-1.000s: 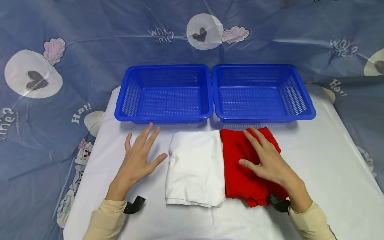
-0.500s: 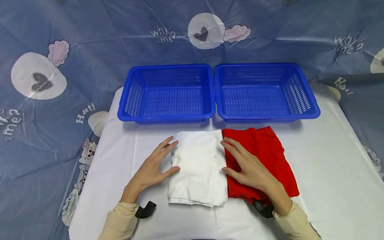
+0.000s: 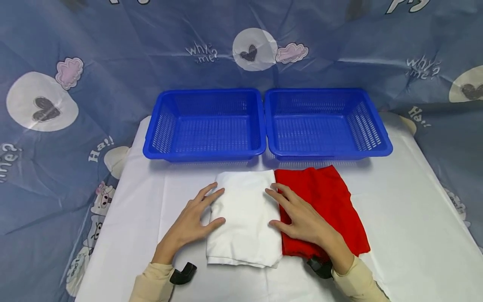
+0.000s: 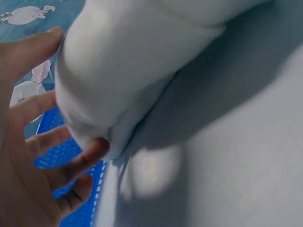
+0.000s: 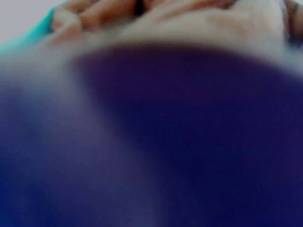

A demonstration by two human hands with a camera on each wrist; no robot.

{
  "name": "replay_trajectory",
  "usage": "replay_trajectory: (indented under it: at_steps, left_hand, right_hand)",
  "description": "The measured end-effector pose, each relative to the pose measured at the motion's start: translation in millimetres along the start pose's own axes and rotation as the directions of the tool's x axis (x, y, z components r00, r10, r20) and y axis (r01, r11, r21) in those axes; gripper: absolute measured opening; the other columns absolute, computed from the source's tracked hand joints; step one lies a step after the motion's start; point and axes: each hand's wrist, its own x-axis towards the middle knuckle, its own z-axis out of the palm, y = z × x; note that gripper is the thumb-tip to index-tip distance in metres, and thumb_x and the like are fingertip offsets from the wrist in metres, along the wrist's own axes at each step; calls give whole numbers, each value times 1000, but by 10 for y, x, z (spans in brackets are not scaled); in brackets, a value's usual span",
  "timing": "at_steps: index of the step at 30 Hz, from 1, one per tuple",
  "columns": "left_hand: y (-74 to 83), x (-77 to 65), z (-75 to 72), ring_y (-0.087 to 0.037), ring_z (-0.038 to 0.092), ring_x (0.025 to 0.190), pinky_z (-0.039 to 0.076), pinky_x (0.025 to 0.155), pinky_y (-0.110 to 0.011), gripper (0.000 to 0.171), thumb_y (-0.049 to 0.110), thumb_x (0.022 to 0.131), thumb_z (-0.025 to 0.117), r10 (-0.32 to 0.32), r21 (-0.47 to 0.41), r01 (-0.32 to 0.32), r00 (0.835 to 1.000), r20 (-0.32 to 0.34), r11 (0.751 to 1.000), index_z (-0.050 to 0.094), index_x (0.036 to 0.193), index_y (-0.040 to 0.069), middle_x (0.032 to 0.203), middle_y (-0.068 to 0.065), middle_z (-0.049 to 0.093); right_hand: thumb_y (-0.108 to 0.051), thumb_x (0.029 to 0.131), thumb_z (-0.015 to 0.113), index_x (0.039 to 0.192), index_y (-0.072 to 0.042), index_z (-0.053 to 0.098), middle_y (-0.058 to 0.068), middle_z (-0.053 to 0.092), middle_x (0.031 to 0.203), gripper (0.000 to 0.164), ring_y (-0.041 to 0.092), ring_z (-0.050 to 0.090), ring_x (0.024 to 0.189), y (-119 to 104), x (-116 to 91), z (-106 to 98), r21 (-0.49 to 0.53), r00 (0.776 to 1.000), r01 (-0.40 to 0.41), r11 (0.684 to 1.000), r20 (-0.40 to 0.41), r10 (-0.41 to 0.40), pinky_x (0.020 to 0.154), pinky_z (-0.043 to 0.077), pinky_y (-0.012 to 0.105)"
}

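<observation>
A folded white cloth (image 3: 245, 218) lies flat on the table between my hands, and a folded red cloth (image 3: 320, 201) lies against its right side. My left hand (image 3: 192, 222) is at the white cloth's left edge, fingers spread and slightly bent; the left wrist view shows its fingertips (image 4: 97, 150) right at the cloth's thick folded side. Over the red cloth reaches my right hand (image 3: 302, 218), its thumb and fingertips overlapping the white cloth's right edge. Neither hand is curled round the fabric. A dark blur fills most of the right wrist view, with fingers at its top.
Two blue plastic baskets, a left basket (image 3: 203, 158) and a right basket (image 3: 328, 153), stand side by side behind the cloths. A white sheet (image 3: 392, 201) covers the table. Printed blue fabric (image 3: 151, 46) hangs behind and at both sides.
Both hands have come inward to the white cloth's two sides: the left moved right and toward me, the right moved left off the middle of the red cloth. The cloths keep their places.
</observation>
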Motion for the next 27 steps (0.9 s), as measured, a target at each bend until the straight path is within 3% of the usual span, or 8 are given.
replay_trajectory:
  at_steps: [5,9,16,18,24,27]
  left_hand:
    - [25,-31,87,-15,34,125,35,91,-44,64,46,77,62,64,-36,-66,997,-38,997,37,134,29,142,2,30]
    - [50,-37,105,-15,38,116,36,91,-40,56,42,77,64,106,-50,-110,991,-81,993,46,128,28,138,0,36]
    - [71,-31,87,-18,44,114,42,88,-41,56,51,79,57,17,-37,-17,1000,7,999,42,129,34,139,2,28]
    - [77,-46,104,-18,44,115,42,89,-41,54,49,79,59,20,-60,-20,1000,-4,998,44,128,33,140,1,28]
    - [105,-100,179,-19,41,118,40,91,-39,47,43,78,63,29,-110,-38,996,-82,993,51,121,31,141,0,30]
    - [99,-83,191,-21,41,121,42,90,-41,44,45,78,62,3,-121,-11,998,-66,993,50,119,34,141,3,30]
  right_hand:
    - [-45,74,64,138,-28,29,-4,32,138,75,12,51,105,-33,12,45,-8,1000,-3,1000,29,3,84,45,32]
    - [-47,75,63,139,-29,27,-7,30,139,75,12,49,111,-75,15,88,20,998,3,1000,64,-4,88,41,38]
    - [-49,78,60,139,-32,25,-6,26,141,73,16,42,121,-99,37,124,83,991,-21,996,134,10,94,36,52]
    - [-46,79,60,139,-30,26,-5,26,142,70,19,39,123,-94,25,127,120,990,-17,993,143,-1,94,32,59]
    - [-43,80,60,141,-27,21,-7,16,147,73,17,27,132,-88,-47,167,222,986,-38,974,164,1,97,24,63]
    - [-48,78,60,142,-25,15,-5,9,150,82,20,26,132,-102,-53,171,219,985,-48,975,172,10,98,21,63]
